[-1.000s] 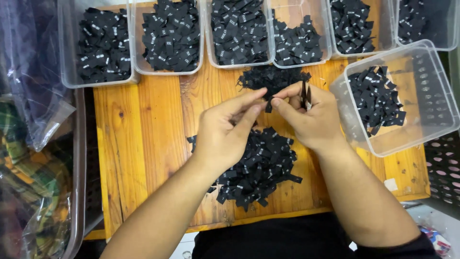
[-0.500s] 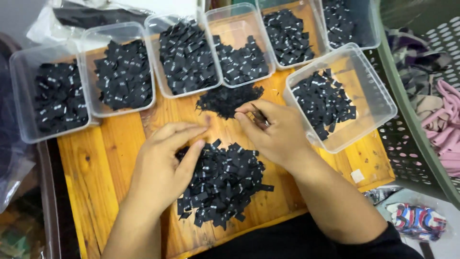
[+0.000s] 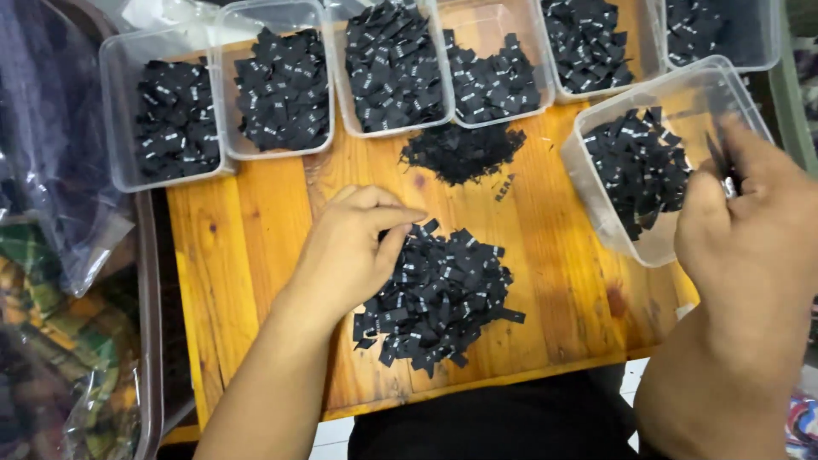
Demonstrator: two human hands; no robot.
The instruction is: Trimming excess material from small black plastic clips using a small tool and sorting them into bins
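On the wooden board (image 3: 247, 255), a loose pile of small black fabric tags (image 3: 439, 298) lies near the front edge, with bare wood open to its left and right. Bare wood also shows between this pile and a smaller, darker heap of black scraps (image 3: 464, 152) further back. Along the board's far edge stands a row of clear plastic tubs (image 3: 175, 119), side by side and touching or nearly so, each holding more black tags; they close off that side. Another clear tub (image 3: 656, 162) sits tilted at the board's right edge, partly filled with tags, its near corner reaching toward the front. Left of the board, a clear plastic bag (image 3: 60, 170) and some checked cloth (image 3: 51, 358) crowd close to the edge.

The left hand (image 3: 354, 251) rests at the upper left rim of the big pile, its fingers curled and drawn together, with the thumb and forefinger tips closing at the pile's edge; whether a tag sits between them cannot be told. The right hand (image 3: 741, 221) is raised over the right edge of the tilted tub, seen from the back, its fingers closed together around something small and dark near the thumb; what it is stays unclear. Between the two hands the middle of the board is open, apart from the pile itself.
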